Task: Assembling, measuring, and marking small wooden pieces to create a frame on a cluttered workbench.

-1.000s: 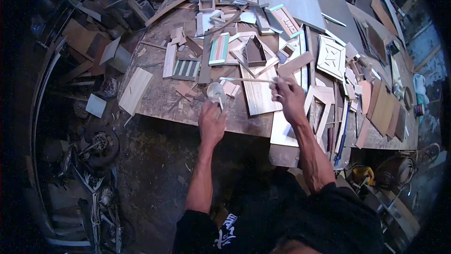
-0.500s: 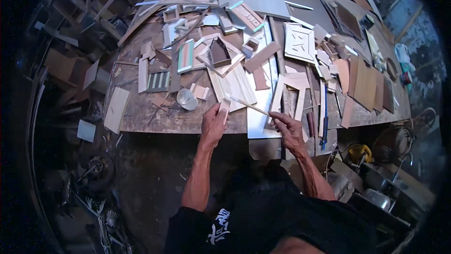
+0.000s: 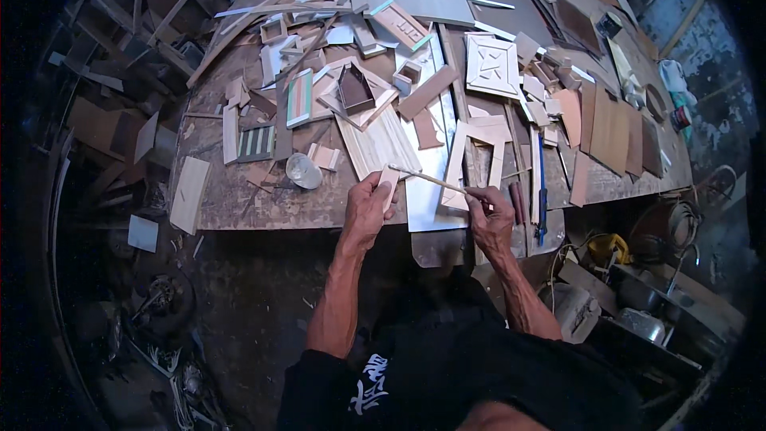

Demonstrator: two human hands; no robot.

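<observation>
Near the table's front edge, my left hand [image 3: 366, 212] is closed around a small flat piece of pale wood [image 3: 388, 178] that stands up from the fingers. My right hand [image 3: 491, 220] pinches the end of a thin wooden stick [image 3: 433, 180], which slants up to the left. Its whitish tip meets or hovers over the top of the wood piece; whether they touch I cannot tell. To the left of my hands stands a small clear cup [image 3: 303, 171] with whitish contents. A grooved pale board [image 3: 373, 144] lies just beyond my left hand.
Wooden frames, offcuts and small boxes crowd the worktable [image 3: 239, 208]. A square carved panel [image 3: 491, 64] lies at the far right of my hands. Blue and dark rod-like tools [image 3: 543, 206] lie beside my right hand. Metal basins [image 3: 641, 324] stand below at the right.
The view has shifted slightly, so the table's things sit further left. The stick's tip has come closer to the top of the wood piece. Both hands keep their hold.
</observation>
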